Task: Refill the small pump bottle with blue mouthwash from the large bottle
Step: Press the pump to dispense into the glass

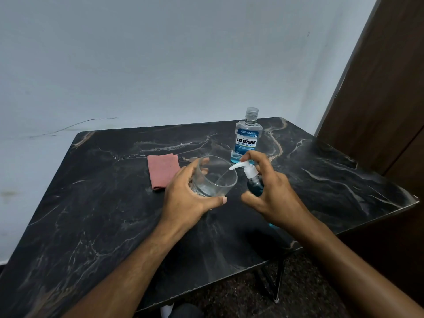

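Observation:
A small pump bottle point(255, 186) with a white pump head and blue liquid inside is gripped by my right hand point(273, 193), whose index finger lies on top of the pump. Its nozzle points left over a clear glass tumbler point(215, 177), and a thin stream runs from the nozzle into the glass. My left hand point(188, 193) wraps around the tumbler and tilts it toward the nozzle. The large mouthwash bottle point(246, 136) stands upright and capped behind both hands, with a little blue liquid at its bottom.
A folded pink cloth point(163, 169) lies left of the glass on the dark marble-patterned table point(103, 214). A pale wall runs behind the table and a brown door point(378, 88) stands at the right. The table's right edge is close to my right hand.

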`<action>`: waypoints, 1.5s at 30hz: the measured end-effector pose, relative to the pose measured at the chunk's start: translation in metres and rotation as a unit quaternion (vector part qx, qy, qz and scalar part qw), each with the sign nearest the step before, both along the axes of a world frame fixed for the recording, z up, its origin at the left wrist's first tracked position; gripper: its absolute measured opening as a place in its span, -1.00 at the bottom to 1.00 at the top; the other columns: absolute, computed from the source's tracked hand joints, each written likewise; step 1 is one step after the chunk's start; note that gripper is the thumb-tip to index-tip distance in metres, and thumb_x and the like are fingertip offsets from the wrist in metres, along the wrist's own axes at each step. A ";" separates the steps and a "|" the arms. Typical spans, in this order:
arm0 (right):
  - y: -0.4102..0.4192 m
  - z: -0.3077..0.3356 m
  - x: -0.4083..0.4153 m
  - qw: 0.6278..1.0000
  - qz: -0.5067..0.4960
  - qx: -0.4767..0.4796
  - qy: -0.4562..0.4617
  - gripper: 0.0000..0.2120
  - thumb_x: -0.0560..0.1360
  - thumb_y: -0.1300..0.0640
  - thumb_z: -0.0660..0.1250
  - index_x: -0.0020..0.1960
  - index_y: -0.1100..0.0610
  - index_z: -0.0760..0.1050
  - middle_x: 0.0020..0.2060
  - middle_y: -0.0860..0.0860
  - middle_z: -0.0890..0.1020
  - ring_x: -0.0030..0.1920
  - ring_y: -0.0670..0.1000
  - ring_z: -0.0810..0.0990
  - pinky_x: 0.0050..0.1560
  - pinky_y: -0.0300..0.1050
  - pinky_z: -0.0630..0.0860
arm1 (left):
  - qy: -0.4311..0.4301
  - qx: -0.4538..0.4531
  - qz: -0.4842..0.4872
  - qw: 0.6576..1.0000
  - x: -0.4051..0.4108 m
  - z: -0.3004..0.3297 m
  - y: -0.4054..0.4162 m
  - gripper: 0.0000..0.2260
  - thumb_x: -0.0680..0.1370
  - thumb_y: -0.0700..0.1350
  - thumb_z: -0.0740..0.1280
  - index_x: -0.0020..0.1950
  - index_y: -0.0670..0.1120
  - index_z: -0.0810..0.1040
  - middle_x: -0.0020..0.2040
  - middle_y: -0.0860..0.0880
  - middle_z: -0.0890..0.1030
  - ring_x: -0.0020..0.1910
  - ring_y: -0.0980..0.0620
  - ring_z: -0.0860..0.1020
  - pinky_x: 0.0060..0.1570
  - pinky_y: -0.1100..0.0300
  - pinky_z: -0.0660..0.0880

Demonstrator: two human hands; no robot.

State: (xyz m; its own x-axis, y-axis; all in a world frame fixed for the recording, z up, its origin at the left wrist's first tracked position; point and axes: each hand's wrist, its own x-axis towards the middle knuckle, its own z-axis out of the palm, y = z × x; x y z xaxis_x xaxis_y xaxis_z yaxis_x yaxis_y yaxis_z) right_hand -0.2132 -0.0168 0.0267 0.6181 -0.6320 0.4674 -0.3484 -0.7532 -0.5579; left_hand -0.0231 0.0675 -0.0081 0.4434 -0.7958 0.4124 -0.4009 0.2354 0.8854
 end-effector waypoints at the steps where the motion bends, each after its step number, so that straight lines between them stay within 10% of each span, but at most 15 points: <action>1: 0.001 0.000 0.000 1.000 0.001 0.000 -0.001 -0.31 0.34 0.18 0.40 0.27 -0.38 0.21 -0.26 -0.17 0.54 -0.27 -0.20 0.56 -0.32 -0.41 0.44 | 0.000 -0.001 -0.001 1.000 0.000 0.000 0.000 -0.21 0.13 -0.05 0.69 0.33 0.15 0.54 0.16 0.10 0.66 0.19 0.20 0.60 0.18 0.12 0.58; 7: 0.001 0.001 0.001 1.000 0.011 0.004 0.004 -0.23 0.32 0.19 0.40 0.38 -0.32 0.20 -0.12 -0.43 0.54 -0.24 -0.25 0.57 -0.26 -0.47 0.42 | -0.004 -0.004 0.000 1.000 -0.001 -0.001 -0.001 -0.21 0.11 0.02 0.66 0.33 0.16 0.54 0.14 0.15 0.66 0.18 0.22 0.60 0.17 0.17 0.57; 27: 0.005 -0.006 0.000 0.997 -0.024 0.021 -0.063 -0.16 0.34 0.24 0.40 0.45 -0.35 0.20 -0.20 -0.10 0.60 -0.35 -0.07 0.56 -0.30 -0.33 0.48 | 0.002 0.002 0.001 1.000 0.001 -0.006 -0.003 -0.19 0.14 -0.06 0.72 0.35 0.10 0.53 0.13 0.12 0.67 0.17 0.24 0.61 0.14 0.26 0.55; 32: 0.005 -0.002 -0.005 0.988 -0.016 0.073 -0.132 -0.14 0.39 0.32 0.38 0.48 -0.33 0.17 -0.04 0.03 0.66 -0.30 0.10 0.64 -0.25 0.08 0.66 | 0.039 0.015 0.017 0.999 0.004 -0.008 -0.006 -0.23 0.13 0.01 0.72 0.29 0.13 0.54 0.09 0.14 0.68 0.09 0.25 0.63 0.04 0.38 0.51; 39: -0.003 0.000 -0.017 0.982 -0.006 0.115 -0.151 -0.09 0.51 0.31 0.43 0.59 -0.27 0.04 0.11 -0.72 0.39 0.12 -0.59 0.43 -0.06 -0.70 0.34 | 0.130 0.062 0.050 0.988 0.022 0.008 -0.030 -0.19 -0.04 0.18 0.67 0.18 0.15 0.54 0.05 0.13 0.70 0.03 0.18 0.67 0.02 0.23 0.59; 45: -0.006 -0.003 -0.007 0.969 -0.024 0.135 -0.206 -0.01 0.50 0.23 0.48 0.59 -0.33 -0.09 0.19 -0.04 0.63 0.21 -0.10 0.64 0.21 -0.28 0.55 | 0.118 0.080 0.086 0.986 0.035 0.027 -0.084 -0.21 0.08 -0.01 0.71 0.26 0.08 0.50 0.09 0.13 0.63 0.09 0.07 0.62 0.01 0.14 0.57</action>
